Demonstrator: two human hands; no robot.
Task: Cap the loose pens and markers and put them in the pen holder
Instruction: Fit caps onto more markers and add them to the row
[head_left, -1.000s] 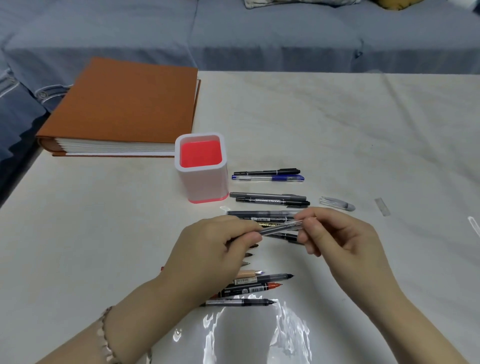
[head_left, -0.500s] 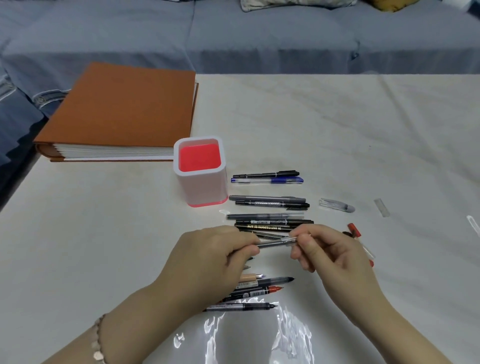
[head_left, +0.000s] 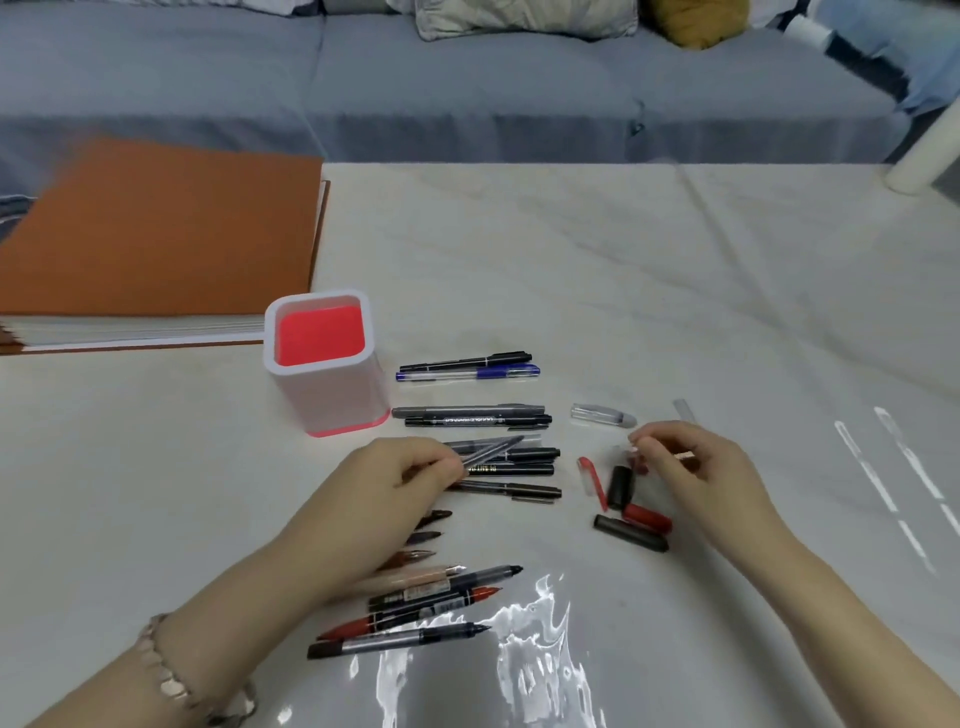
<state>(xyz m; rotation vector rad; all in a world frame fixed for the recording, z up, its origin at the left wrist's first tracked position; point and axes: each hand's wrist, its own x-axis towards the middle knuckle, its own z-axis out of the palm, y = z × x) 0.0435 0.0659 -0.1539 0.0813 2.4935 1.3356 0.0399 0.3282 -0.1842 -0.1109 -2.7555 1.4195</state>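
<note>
The left hand (head_left: 400, 478) pinches a grey pen (head_left: 493, 449) in its grip, the barrel jutting toward 2 o'clock. The right hand (head_left: 696, 462) has a curled grip just beside the loose caps (head_left: 621, 486); I cannot tell whether it pinches one. The pen holder (head_left: 332, 400) stands at the left hand's 11 o'clock.

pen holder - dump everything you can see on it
The pen holder is a rounded-square cup, apparently smooth plastic: white wall and thick white rim, bright red inside, thin red band at the base. It stands upright on the pale table, in front of the orange book; contact with the book cannot be told. Black and blue pens lie apart to its right. No pen shows inside. The left hand and right hand are clear of it.
</note>
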